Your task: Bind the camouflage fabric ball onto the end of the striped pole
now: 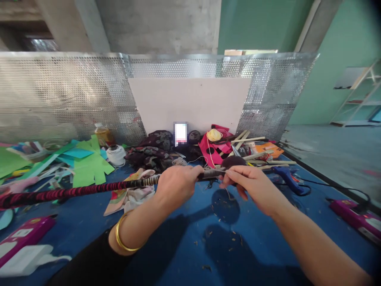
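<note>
Head view shows us both hands raised over the blue table (184, 238), meeting at the centre of the frame. Our left hand (175, 184) is closed in a fist around a long stick (89, 190) wrapped in black and red fabric, which runs from the fist out toward nine o'clock, almost level, until it blurs at the frame's edge. Our right hand (253, 184) pinches the stick's short dark end just at three o'clock of the left fist, thumb and fingertips pressed together on it. A gold bangle (123, 238) circles the left wrist. At twelve o'clock from the hands we see a heap of dark and pink cloth (166, 153). A blue glue gun (285, 176) lies at three o'clock, near the right hand. Green paper cutouts (89, 163) sit at ten o'clock.
</note>
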### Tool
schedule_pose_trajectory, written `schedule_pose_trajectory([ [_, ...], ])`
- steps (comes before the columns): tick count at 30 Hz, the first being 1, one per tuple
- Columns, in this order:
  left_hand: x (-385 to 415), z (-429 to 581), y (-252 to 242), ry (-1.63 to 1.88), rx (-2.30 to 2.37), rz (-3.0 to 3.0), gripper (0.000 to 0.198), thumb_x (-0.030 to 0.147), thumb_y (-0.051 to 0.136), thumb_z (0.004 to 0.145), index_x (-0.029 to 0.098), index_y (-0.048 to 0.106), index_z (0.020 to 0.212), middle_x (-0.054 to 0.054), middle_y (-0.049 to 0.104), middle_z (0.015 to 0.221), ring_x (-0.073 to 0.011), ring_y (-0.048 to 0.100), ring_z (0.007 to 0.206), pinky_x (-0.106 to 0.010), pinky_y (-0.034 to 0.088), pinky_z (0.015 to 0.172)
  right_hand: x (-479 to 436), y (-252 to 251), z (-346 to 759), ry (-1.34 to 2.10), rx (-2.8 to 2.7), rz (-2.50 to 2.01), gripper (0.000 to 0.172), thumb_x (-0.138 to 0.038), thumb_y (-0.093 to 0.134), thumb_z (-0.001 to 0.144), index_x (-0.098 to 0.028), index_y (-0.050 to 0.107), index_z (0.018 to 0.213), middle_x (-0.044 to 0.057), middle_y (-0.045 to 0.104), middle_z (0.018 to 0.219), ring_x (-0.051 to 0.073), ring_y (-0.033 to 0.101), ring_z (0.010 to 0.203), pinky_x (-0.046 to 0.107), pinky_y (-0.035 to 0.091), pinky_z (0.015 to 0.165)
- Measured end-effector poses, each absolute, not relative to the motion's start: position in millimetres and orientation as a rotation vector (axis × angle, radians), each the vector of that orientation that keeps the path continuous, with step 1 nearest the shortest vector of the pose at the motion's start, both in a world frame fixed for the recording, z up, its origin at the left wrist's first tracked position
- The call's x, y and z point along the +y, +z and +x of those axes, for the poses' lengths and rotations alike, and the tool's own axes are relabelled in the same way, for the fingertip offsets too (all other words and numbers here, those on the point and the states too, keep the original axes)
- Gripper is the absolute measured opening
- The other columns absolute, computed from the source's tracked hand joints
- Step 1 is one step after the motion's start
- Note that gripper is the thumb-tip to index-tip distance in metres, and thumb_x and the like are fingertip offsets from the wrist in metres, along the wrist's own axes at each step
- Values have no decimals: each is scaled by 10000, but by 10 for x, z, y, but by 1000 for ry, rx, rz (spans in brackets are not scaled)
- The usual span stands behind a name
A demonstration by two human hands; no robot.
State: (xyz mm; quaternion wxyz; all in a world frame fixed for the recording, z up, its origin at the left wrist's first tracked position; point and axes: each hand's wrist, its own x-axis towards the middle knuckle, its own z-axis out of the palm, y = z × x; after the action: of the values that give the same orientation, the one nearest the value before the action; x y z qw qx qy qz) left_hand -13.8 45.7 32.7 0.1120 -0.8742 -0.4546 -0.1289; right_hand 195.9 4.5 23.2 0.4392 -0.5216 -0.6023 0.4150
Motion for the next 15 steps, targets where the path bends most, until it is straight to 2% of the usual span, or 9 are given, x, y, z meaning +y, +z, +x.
schedule_pose_trajectory([
  [3, 519, -225, 423, -416, -1431, -2536, 289, 243, 482, 831, 327, 629, 1066, -1, 707, 877, -188, 631, 748, -252, 362, 567, 68, 288, 2173, 1148, -1495, -1321, 321, -456, 552, 818, -155, 636, 747, 25, 621, 518, 65, 397, 371, 172, 220, 342],
  [6, 531, -276, 483, -440, -1494, -2580, 297, 248, 491, 815, 337, 648, 1051, 8, 710, 846, -179, 624, 737, -246, 352, 574, 166, 295, 2439, 1126, -1427, -1334, 332, -486, 593, 783, -161, 631, 724, 4, 546, 445, 72, 406, 364, 169, 190, 333],
  [10, 509, -307, 516, -478, -1439, -2745, 303, 229, 539, 764, 340, 677, 1010, 12, 706, 816, -183, 613, 732, -241, 358, 584, 360, 205, 2687, 1015, -1248, -1310, 358, -524, 641, 731, -167, 646, 698, -39, 424, 363, 62, 319, 324, 174, 173, 308],
  [12, 495, -318, 533, -518, -1432, -2858, 306, 202, 567, 728, 335, 694, 972, 17, 698, 780, -173, 603, 705, -237, 365, 586, 453, 127, 2720, 934, -1251, -1310, 359, -525, 643, 731, -169, 663, 688, -25, 467, 390, 72, 356, 327, 184, 221, 301],
  [15, 483, -333, 569, -649, -1456, -3131, 291, 178, 613, 686, 293, 708, 935, 21, 701, 801, -156, 603, 718, -223, 398, 612, 538, 32, 2681, 806, -1388, -1297, 354, -508, 656, 731, -165, 691, 650, 36, 599, 496, 125, 497, 377, 234, 350, 332],
])
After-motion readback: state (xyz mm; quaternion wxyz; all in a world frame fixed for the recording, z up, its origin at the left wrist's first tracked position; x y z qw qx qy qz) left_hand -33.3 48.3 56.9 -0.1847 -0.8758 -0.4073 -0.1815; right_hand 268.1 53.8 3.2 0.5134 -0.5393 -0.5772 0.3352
